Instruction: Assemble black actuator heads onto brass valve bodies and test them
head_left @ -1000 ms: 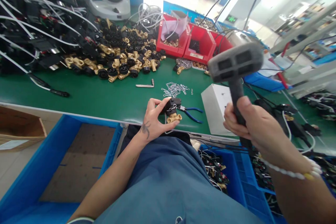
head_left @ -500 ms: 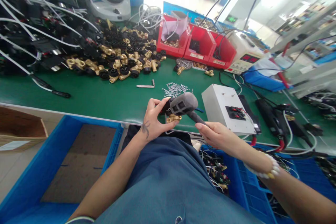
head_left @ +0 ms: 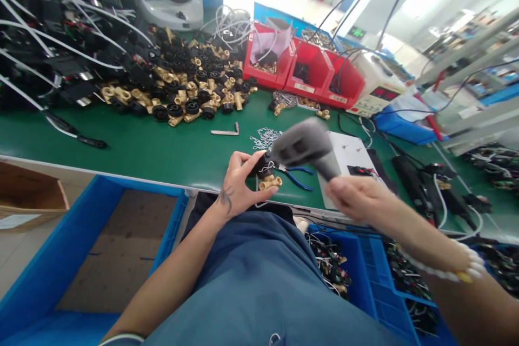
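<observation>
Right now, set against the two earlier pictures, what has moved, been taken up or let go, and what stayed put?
The right hand swung the hammer down and leftward over the brass-and-black fitting, then drew it slightly up and back to the right, where it shows blurred. Nothing was visibly taken up or let go. The left hand still holds the fitting; the pliers stayed put.

Black-and-brass fitting (head_left: 267, 177) at near centre, black body far, brass tee near, grey mallet (head_left: 302, 141) (blurred, contact impossible to tell) tilted just beside it, hollow-sided head leftward, handle sloping near and right.
</observation>
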A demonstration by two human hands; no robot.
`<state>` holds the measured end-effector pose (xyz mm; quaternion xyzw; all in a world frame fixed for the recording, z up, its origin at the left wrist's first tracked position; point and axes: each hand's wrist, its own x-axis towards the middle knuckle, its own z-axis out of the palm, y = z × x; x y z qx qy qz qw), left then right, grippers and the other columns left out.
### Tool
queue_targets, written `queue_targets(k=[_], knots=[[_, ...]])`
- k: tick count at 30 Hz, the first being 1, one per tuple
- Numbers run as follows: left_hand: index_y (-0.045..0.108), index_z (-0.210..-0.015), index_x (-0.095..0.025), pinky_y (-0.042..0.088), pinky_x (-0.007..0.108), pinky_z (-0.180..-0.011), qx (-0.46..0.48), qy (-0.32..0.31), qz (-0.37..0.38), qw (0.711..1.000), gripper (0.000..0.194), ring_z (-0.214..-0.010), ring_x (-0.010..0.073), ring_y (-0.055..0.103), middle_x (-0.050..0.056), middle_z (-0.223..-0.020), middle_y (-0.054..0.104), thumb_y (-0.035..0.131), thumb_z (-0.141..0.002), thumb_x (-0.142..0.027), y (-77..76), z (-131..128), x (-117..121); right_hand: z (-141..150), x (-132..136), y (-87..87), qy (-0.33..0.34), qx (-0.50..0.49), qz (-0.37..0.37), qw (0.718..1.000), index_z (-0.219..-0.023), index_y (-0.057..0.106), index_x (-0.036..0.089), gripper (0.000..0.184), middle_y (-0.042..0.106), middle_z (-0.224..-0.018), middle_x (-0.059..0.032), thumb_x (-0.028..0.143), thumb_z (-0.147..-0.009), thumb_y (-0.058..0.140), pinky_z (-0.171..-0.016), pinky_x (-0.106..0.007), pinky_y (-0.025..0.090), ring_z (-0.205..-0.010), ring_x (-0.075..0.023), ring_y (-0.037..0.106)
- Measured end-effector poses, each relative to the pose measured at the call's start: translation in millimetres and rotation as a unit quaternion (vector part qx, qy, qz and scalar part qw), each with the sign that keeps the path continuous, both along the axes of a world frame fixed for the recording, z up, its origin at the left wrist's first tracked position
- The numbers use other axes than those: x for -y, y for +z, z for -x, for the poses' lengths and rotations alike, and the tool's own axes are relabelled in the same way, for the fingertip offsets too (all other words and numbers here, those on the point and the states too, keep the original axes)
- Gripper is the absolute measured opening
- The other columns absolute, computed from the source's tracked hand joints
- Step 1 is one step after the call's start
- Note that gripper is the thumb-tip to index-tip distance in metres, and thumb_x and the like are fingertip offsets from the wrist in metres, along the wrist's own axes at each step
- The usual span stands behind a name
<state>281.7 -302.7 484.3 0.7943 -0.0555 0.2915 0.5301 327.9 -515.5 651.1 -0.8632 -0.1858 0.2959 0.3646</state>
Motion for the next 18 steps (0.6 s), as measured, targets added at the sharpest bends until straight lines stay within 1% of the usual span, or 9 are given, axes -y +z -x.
queue_targets(k=[2, 3, 4, 7, 9, 11, 14, 16, 18], knots=[[0.057, -0.142, -0.02, 0.057, 0.039, -0.092, -0.004, -0.002, 0.013, 1.0, 0.075, -0.103, 0.0223, 0.056, 0.006, -0.108, 0.049, 0.085, -0.074, -0.04, -0.6, -0.1, 0.1, -2.8, 2.9, 3.0, -0.081, 0.033, -0.099, 0.991, -0.062, 0.043, 0.022, 0.07, 0.027, -0.044, 0.007, 0.088, -0.084, 0.047, -0.04, -0.025, 0.016, -0.039, -0.0061, 0.021], [0.057, -0.142, -0.021, 0.057, 0.039, -0.092, -0.006, -0.003, 0.018, 1.0, 0.076, -0.103, 0.0221, 0.056, 0.006, -0.108, 0.049, 0.085, -0.074, -0.04, -1.1, -0.1, -0.1, -3.6, 3.9, 1.2, -0.103, 0.024, -0.113, 0.988, -0.062, 0.043, 0.022, 0.071, 0.026, -0.042, 0.0078, 0.089, -0.083, 0.046, -0.039, -0.025, 0.015, -0.038, -0.0058, 0.02], [0.057, -0.142, -0.021, 0.057, 0.04, -0.093, -0.008, -0.004, 0.02, 1.0, 0.077, -0.103, 0.0221, 0.056, 0.006, -0.109, 0.049, 0.085, -0.073, -0.04, -1.5, -0.2, -0.4, -4.0, 4.4, -3.1, -0.109, -0.001, -0.102, 0.989, -0.061, 0.043, 0.022, 0.072, 0.026, -0.041, 0.008, 0.091, -0.079, 0.048, -0.038, -0.024, 0.015, -0.037, -0.0056, 0.02], [0.057, -0.142, -0.021, 0.059, 0.038, -0.089, -0.016, -0.001, 0.027, 1.0, 0.077, -0.102, 0.0213, 0.056, 0.006, -0.108, 0.049, 0.086, -0.072, -0.038, -1.7, 0.0, -1.3, -3.4, 3.2, -22.5, -0.063, -0.1, -0.002, 0.993, -0.054, 0.039, 0.023, 0.076, 0.03, -0.039, 0.0065, 0.096, -0.067, 0.056, -0.034, -0.024, 0.016, -0.033, -0.0055, 0.025], [0.056, -0.142, -0.022, 0.059, 0.037, -0.088, -0.019, 0.0, 0.024, 1.0, 0.077, -0.102, 0.0212, 0.056, 0.005, -0.108, 0.049, 0.086, -0.073, -0.037, -0.2, 0.7, -0.8, -3.4, 0.4, -30.9, -0.059, -0.095, -0.005, 0.994, -0.058, 0.039, 0.023, 0.074, 0.033, -0.041, 0.0072, 0.094, -0.068, 0.059, -0.034, -0.023, 0.016, -0.035, -0.0051, 0.026], [0.056, -0.142, -0.023, 0.059, 0.039, -0.091, -0.018, 0.003, 0.006, 1.0, 0.076, -0.103, 0.0218, 0.057, 0.005, -0.109, 0.049, 0.085, -0.073, -0.038, 2.7, 2.3, 1.3, -4.6, -5.1, -32.9, -0.075, -0.028, -0.048, 0.996, -0.069, 0.048, 0.021, 0.065, 0.036, -0.045, 0.0087, 0.083, -0.074, 0.065, -0.037, -0.022, 0.019, -0.038, -0.0051, 0.028], [0.054, -0.143, -0.024, 0.057, 0.043, -0.096, -0.024, 0.019, -0.028, 0.999, 0.078, -0.106, 0.0236, 0.057, 0.006, -0.111, 0.052, 0.086, -0.073, -0.038, 7.9, 6.9, 6.2, -8.6, -20.2, -35.7, -0.073, 0.098, -0.118, 0.985, -0.09, 0.063, 0.018, 0.037, 0.05, -0.058, 0.0059, 0.054, -0.083, 0.074, -0.047, -0.023, 0.033, -0.049, -0.0077, 0.042], [0.052, -0.144, -0.024, 0.058, 0.044, -0.096, -0.034, 0.026, -0.04, 0.998, 0.079, -0.108, 0.0247, 0.058, 0.007, -0.115, 0.053, 0.086, -0.073, -0.038, 10.7, 10.4, 9.1, -11.6, -32.3, -43.5, -0.045, 0.146, -0.139, 0.978, -0.094, 0.068, 0.018, 0.024, 0.06, -0.07, 0.0016, 0.04, -0.084, 0.072, -0.058, -0.025, 0.041, -0.061, -0.0108, 0.052], [0.051, -0.143, -0.023, 0.058, 0.044, -0.095, -0.034, 0.025, -0.049, 0.998, 0.078, -0.109, 0.0254, 0.058, 0.008, -0.117, 0.053, 0.085, -0.073, -0.037, 12.3, 13.1, 11.0, -13.8, -42.2, -54.4, -0.017, 0.181, -0.141, 0.973, -0.09, 0.069, 0.018, 0.016, 0.065, -0.08, -0.0009, 0.033, -0.082, 0.072, -0.067, -0.027, 0.045, -0.072, -0.0137, 0.057]])
